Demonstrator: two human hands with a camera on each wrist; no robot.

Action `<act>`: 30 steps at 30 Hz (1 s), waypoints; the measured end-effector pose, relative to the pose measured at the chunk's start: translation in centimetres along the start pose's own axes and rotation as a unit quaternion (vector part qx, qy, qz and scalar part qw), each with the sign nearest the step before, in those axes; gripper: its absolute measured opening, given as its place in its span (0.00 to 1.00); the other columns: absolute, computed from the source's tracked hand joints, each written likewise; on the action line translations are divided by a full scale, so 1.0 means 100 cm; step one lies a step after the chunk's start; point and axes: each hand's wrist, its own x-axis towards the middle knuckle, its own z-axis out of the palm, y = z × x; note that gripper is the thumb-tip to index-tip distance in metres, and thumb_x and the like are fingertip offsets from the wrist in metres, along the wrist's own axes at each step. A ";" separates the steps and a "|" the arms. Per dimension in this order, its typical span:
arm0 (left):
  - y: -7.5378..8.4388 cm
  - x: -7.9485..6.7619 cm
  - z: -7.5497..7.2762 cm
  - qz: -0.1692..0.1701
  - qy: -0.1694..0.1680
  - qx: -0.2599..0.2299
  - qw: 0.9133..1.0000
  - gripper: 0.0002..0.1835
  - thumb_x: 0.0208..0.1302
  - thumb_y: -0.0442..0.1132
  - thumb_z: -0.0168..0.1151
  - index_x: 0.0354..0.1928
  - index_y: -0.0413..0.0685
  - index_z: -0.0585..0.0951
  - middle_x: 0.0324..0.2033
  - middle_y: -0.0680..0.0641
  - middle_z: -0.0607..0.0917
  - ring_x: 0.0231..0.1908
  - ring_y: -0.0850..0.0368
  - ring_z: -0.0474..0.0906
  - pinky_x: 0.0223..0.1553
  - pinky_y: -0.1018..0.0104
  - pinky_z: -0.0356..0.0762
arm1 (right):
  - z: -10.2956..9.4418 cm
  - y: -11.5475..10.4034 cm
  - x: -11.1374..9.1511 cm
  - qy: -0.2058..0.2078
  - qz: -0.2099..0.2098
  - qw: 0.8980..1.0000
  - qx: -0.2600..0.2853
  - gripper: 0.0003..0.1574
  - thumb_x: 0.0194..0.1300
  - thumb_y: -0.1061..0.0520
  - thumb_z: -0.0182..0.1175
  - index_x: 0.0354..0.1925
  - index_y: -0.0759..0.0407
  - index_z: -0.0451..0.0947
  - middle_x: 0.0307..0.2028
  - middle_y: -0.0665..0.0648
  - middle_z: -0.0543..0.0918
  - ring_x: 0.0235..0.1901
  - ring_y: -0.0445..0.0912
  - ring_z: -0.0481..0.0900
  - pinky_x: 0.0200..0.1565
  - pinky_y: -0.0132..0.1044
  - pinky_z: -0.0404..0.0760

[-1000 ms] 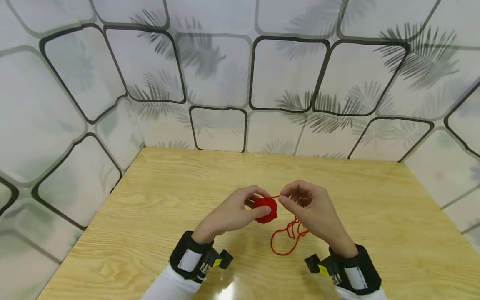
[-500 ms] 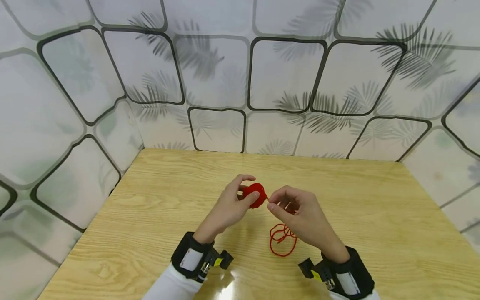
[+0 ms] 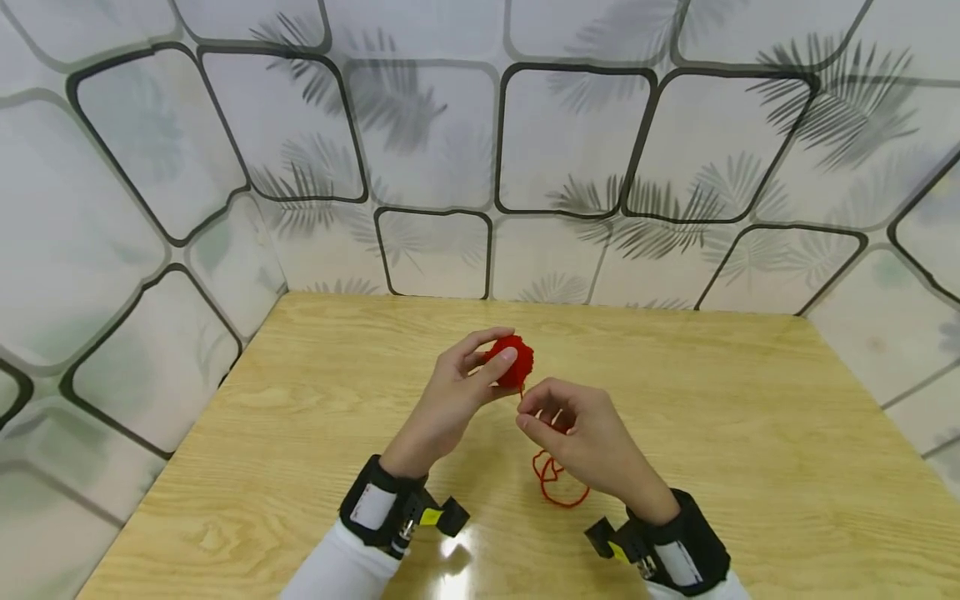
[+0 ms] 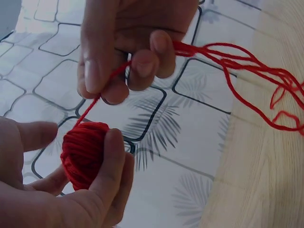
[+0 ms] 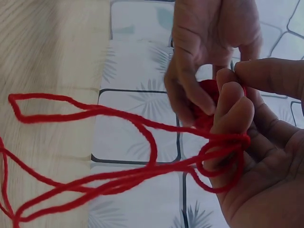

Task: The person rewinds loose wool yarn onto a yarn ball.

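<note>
Above loose red loops (image 3: 561,500) trailing onto the wooden table (image 3: 300,467), pinches a strand (image 4: 88,112) with the right hand (image 3: 577,429) and, farther off, grips a plump, tightly wound red yarn ball (image 3: 521,371) in the left hand (image 3: 453,396). Looks roundish, with a long axis hard to tell and the strand pointing back toward the right hand. Is partly hidden by the left hand, with the loops partly covered by the right.

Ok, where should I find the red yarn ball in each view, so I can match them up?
Head: red yarn ball a little right of and below centre.
Left wrist: ball left of centre, in the lower half.
Right wrist: ball right of centre, slightly high, partly hidden behind fingers.
Shared landmark: the left hand holding the ball, seen in all three.
</note>
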 end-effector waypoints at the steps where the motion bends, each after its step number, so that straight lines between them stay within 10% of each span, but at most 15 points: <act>1: 0.001 0.000 0.000 0.004 -0.006 -0.011 1.000 0.23 0.61 0.45 0.59 0.58 0.50 0.71 0.53 0.38 0.73 0.51 0.43 0.73 0.46 0.54 0.74 | 0.000 0.000 0.000 -0.001 0.001 1.000 0.001 0.04 0.60 0.50 0.61 0.34 0.44 0.76 0.27 0.44 0.78 0.25 0.41 0.74 0.25 0.36 0.74; 13: 0.008 -0.003 -0.003 -0.005 -0.082 -0.082 0.993 0.25 0.64 0.43 0.56 0.62 0.44 0.66 0.56 0.37 0.72 0.54 0.43 0.71 0.51 0.50 0.70 | -0.003 0.005 0.002 -0.011 0.016 0.999 0.049 0.07 0.59 0.51 0.61 0.35 0.50 0.75 0.29 0.49 0.79 0.27 0.45 0.75 0.23 0.38 0.75; 30: 0.010 -0.008 -0.007 -0.057 -0.222 0.037 0.973 0.22 0.60 0.40 0.61 0.56 0.46 0.73 0.52 0.39 0.75 0.50 0.42 0.73 0.49 0.51 0.72 | -0.030 0.019 0.003 0.050 0.030 0.998 0.031 0.08 0.58 0.53 0.62 0.37 0.53 0.77 0.32 0.50 0.80 0.29 0.47 0.77 0.29 0.40 0.78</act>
